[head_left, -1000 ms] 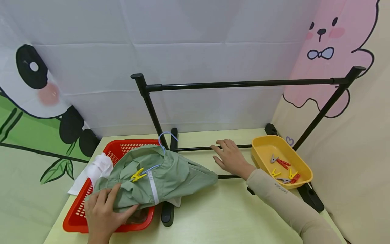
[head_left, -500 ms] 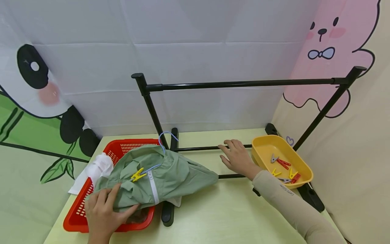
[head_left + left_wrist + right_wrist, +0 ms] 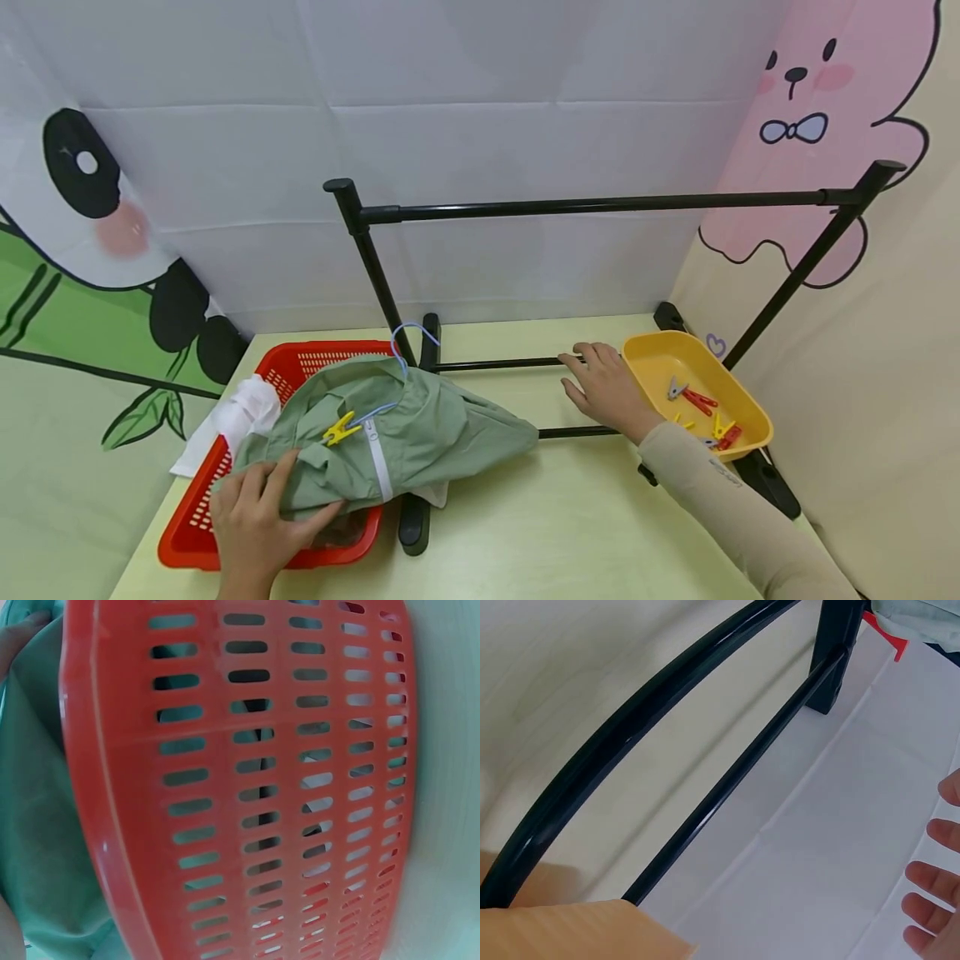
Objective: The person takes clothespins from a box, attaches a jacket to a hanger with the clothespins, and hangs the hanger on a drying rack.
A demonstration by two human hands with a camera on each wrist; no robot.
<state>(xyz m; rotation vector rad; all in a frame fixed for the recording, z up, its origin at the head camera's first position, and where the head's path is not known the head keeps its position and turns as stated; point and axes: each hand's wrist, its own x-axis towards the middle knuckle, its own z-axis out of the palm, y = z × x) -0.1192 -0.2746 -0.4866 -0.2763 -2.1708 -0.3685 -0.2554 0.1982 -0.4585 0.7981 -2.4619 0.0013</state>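
Observation:
A pale green jacket (image 3: pixel 457 425) with a white zipper lies bunched over the red basket (image 3: pixel 187 533). A blue clothes hanger (image 3: pixel 392 343) pokes out of its top, and a yellow clothespin (image 3: pixel 341 428) sits on the fabric beside the hanger. My left hand (image 3: pixel 255 512) rests on the jacket's near left edge, thumb and fingers spread. The left wrist view has the basket's slotted wall (image 3: pixel 124 787) in front, with green cloth (image 3: pixel 45 810) between thumb and fingers. My right hand (image 3: pixel 607 390) hovers, loosely spread and holding nothing, over the rack's lower bars, beside the yellow tub (image 3: pixel 652 358).
A black clothes rack (image 3: pixel 600 206) spans the table (image 3: pixel 540 525), its left foot (image 3: pixel 414 525) beside the basket. Several red, yellow and grey clothespins (image 3: pixel 699 402) lie in the tub. White cloth (image 3: pixel 251 408) hangs over the basket's left rim. Walls close off the back and right.
My right hand has drifted right, toward the yellow tub, its fingers staying loosely spread. The left hand and the jacket have stayed in place.

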